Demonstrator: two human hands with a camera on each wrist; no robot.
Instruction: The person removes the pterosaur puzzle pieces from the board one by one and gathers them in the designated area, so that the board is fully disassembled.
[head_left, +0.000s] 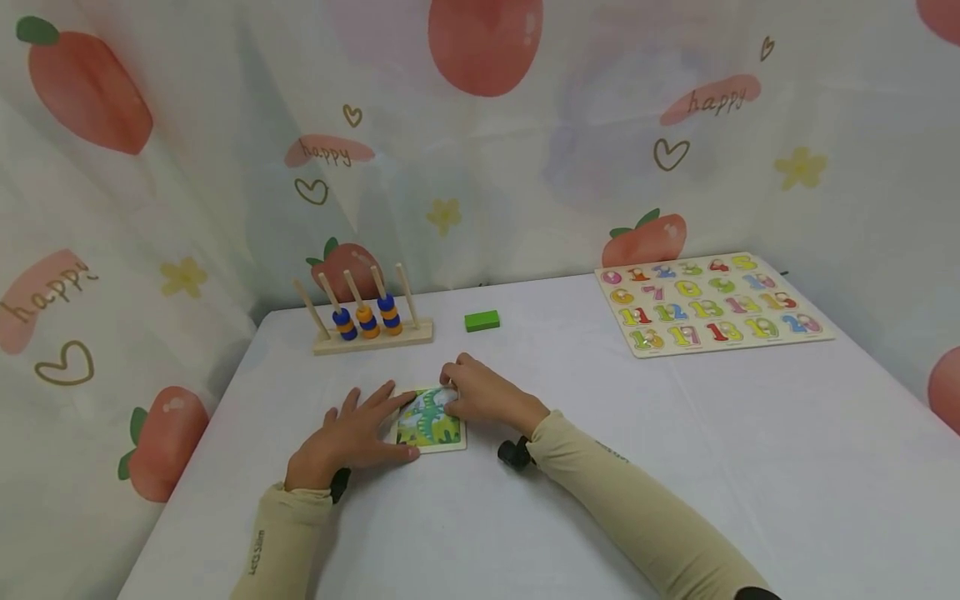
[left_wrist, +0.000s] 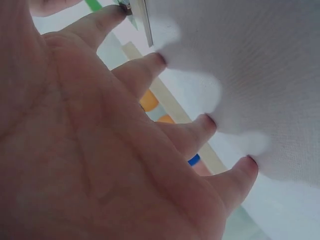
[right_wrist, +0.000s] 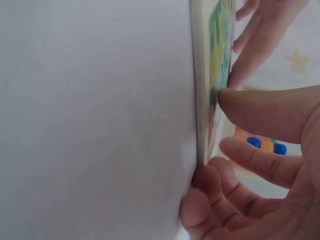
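Note:
A square wooden puzzle board (head_left: 429, 421) with a green dinosaur picture and a pale frame lies flat on the white table. My left hand (head_left: 347, 437) spreads out over its left side, thumb at the near edge and index fingertip at the far edge. The other left fingertips (left_wrist: 202, 125) rest on the tablecloth. My right hand (head_left: 487, 392) is at the board's far right corner. In the right wrist view, the right thumb (right_wrist: 260, 110) presses on the picture face of the board (right_wrist: 220, 45), while curled fingers lie against the edge at its corner.
Behind the left hand stands a wooden bead rack (head_left: 375, 337) with blue and orange rings on pegs. A green block (head_left: 482, 321) lies beyond the right hand. At the back right lies a number puzzle board (head_left: 716, 307). A fruit-print curtain (head_left: 480, 200) hangs behind the table.

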